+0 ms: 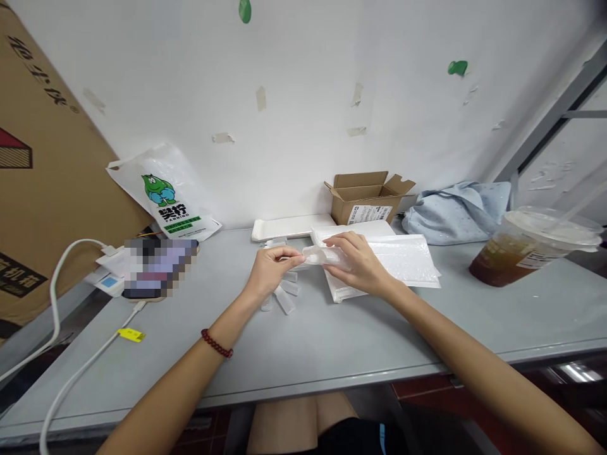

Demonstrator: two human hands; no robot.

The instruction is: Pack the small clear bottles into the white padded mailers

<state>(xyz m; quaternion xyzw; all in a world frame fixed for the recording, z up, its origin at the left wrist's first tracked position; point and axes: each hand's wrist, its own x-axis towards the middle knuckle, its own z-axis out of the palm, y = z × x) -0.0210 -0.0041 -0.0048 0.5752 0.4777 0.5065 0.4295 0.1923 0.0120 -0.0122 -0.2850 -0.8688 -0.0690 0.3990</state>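
Between my two hands is a small translucent white plastic pouch (326, 255), held a little above the table; its contents, if any, cannot be made out. My left hand (271, 268) pinches its left end between thumb and fingers. Curled around its right part is my right hand (361, 262), thumb below and fingers on top. Several small translucent plastic pieces (285, 301) lie loosely on the table under and beside my left hand. White bubble mailers (408, 258) lie stacked behind and under my right hand.
Along the wall stand a flat white packet (294, 226), an open cardboard box (363, 199) and a light blue cloth bundle (458, 212). A lidded drink cup (526, 246) is at right. At left are a cabled phone (161, 268), a white printed bag (165, 189) and a large carton (57, 164).
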